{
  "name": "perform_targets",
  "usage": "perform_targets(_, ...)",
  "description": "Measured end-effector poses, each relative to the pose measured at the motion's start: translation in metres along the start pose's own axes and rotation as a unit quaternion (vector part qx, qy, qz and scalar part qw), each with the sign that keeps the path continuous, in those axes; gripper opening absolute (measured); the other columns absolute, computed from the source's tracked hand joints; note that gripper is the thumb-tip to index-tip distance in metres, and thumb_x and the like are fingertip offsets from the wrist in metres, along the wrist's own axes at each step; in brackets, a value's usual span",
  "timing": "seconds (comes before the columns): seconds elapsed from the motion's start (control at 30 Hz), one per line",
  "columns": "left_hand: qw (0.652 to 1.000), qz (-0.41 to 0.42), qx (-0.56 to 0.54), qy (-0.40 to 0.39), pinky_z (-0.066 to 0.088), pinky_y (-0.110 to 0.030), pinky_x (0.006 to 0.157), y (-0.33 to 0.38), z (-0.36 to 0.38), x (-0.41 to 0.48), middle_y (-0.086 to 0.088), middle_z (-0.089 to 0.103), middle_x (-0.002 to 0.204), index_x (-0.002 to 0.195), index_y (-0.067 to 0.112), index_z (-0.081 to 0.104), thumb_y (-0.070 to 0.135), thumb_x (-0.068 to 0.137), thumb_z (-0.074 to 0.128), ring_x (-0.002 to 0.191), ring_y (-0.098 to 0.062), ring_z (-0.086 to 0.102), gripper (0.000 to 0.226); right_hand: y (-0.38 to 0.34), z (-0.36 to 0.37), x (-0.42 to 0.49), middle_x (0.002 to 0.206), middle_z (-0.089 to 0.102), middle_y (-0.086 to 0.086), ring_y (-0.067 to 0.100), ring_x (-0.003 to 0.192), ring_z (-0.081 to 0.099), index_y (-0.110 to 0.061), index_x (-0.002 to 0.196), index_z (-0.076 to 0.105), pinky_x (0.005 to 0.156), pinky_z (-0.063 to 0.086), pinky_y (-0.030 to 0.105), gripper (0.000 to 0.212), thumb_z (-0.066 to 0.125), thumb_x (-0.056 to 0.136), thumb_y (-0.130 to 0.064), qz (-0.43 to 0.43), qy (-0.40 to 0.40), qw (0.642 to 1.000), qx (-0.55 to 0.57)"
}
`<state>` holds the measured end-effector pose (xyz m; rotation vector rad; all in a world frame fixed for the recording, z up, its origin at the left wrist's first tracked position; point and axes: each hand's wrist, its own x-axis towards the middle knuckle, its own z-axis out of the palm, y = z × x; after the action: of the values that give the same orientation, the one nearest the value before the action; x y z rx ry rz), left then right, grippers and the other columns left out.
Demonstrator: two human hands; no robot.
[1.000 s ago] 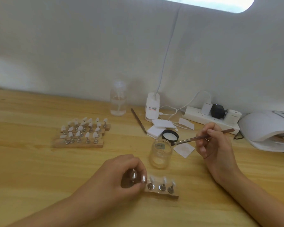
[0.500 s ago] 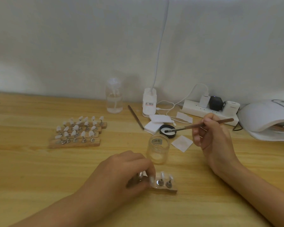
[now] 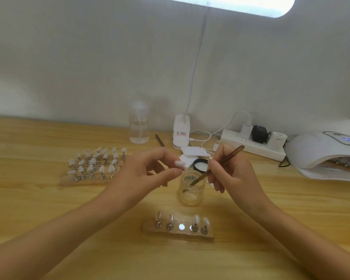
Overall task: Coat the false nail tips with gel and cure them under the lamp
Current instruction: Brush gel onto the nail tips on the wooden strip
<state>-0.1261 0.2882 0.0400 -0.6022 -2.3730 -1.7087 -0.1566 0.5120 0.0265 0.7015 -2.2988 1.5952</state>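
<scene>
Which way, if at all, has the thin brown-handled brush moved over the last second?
Yes. The thin brown-handled brush has tipped down towards the person: its bristle end, earlier over the round black lid, now dips inside the clear glass jar.

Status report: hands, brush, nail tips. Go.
Left hand pinches one nail tip, held up. Right hand grips brush, bristles in the jar. Near holder: four tips, middle spot bare. Path clear.
</scene>
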Motion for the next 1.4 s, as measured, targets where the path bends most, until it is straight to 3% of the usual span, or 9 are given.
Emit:
perform_targets(0.17, 0.991, -0.055, -0.106, 0.053, 0.05, -0.021, 0.054, -0.021, 0.007, 0.007, 0.002, 0.071, 0.079, 0.078, 0.025, 0.075, 0.031, 0.068, 0.075, 0.056, -0.011, 0.062, 0.012, 0.006, -0.002, -0.001, 0.062, 0.063, 0.009, 0.017, 0.048, 0.055, -0.01, 0.084, 0.052, 0.044, 0.045, 0.024, 0.016, 0.053, 0.1, -0.007, 0.024, 0.006, 0.999, 0.038)
perform_targets(0.37, 0.983, -0.059, -0.156, 0.078, 0.054, -0.021, 0.058, -0.031, 0.012, 0.005, -0.005, 0.073, 0.079, 0.078, 0.017, 0.076, 0.022, 0.07, 0.075, 0.063, -0.018, 0.07, 0.01, 0.009, -0.005, 0.001, 0.062, 0.062, 0.007, 0.017, 0.048, 0.054, 0.002, 0.088, 0.049, 0.044, 0.045, 0.022, 0.015, 0.049, 0.1, -0.007, 0.014, 0.054, 0.995, 0.082)
perform_targets(0.57, 0.988, -0.073, -0.119, 0.069, 0.053, -0.018, 0.059, -0.037, 0.014, 0.006, 0.0, 0.074, 0.079, 0.084, 0.015, 0.074, 0.007, 0.082, 0.074, 0.065, -0.013, 0.071, 0.008, 0.016, -0.013, -0.004, 0.062, 0.061, 0.004, 0.015, 0.051, 0.053, -0.004, 0.085, 0.05, 0.044, 0.044, 0.022, 0.019, 0.044, 0.102, -0.01, 0.066, 0.129, 0.976, 0.164)
perform_targets(0.8, 0.996, -0.059, -0.064, 0.029, 0.053, -0.021, 0.065, -0.04, 0.015, 0.006, 0.005, 0.073, 0.086, 0.08, 0.028, 0.071, 0.012, 0.081, 0.077, 0.062, -0.015, 0.069, 0.017, 0.019, -0.006, -0.009, 0.061, 0.059, 0.005, 0.011, 0.051, 0.053, -0.012, 0.082, 0.047, 0.044, 0.043, 0.02, 0.021, 0.042, 0.102, -0.012, 0.167, 0.123, 0.93, 0.304)
perform_targets(0.97, 0.997, -0.052, -0.05, 0.018, 0.054, -0.026, 0.066, -0.04, 0.015, 0.006, 0.008, 0.072, 0.082, 0.078, 0.028, 0.071, 0.013, 0.082, 0.077, 0.062, -0.012, 0.068, 0.017, 0.019, -0.005, -0.008, 0.062, 0.06, 0.005, 0.011, 0.051, 0.054, -0.013, 0.08, 0.048, 0.045, 0.045, 0.02, 0.02, 0.046, 0.1, -0.013, 0.162, 0.119, 0.926, 0.32)
perform_targets(1.13, 0.997, -0.052, -0.058, 0.017, 0.054, -0.02, 0.064, -0.038, 0.016, 0.006, 0.008, 0.072, 0.079, 0.076, 0.025, 0.071, 0.011, 0.08, 0.077, 0.059, -0.01, 0.066, 0.016, 0.02, -0.003, -0.008, 0.065, 0.063, 0.007, 0.013, 0.053, 0.058, -0.012, 0.081, 0.05, 0.047, 0.047, 0.022, 0.017, 0.058, 0.084, -0.027, 0.142, 0.094, 0.938, 0.303)
perform_targets(1.4, 0.996, -0.05, -0.066, 0.017, 0.049, -0.015, 0.058, -0.038, 0.016, 0.006, 0.009, 0.07, 0.071, 0.073, 0.022, 0.07, 0.008, 0.081, 0.077, 0.055, -0.009, 0.061, 0.018, 0.02, -0.004, -0.009, 0.066, 0.063, 0.006, 0.014, 0.054, 0.058, -0.013, 0.079, 0.052, 0.048, 0.048, 0.022, 0.017, 0.059, 0.084, -0.028, 0.126, 0.101, 0.943, 0.293)
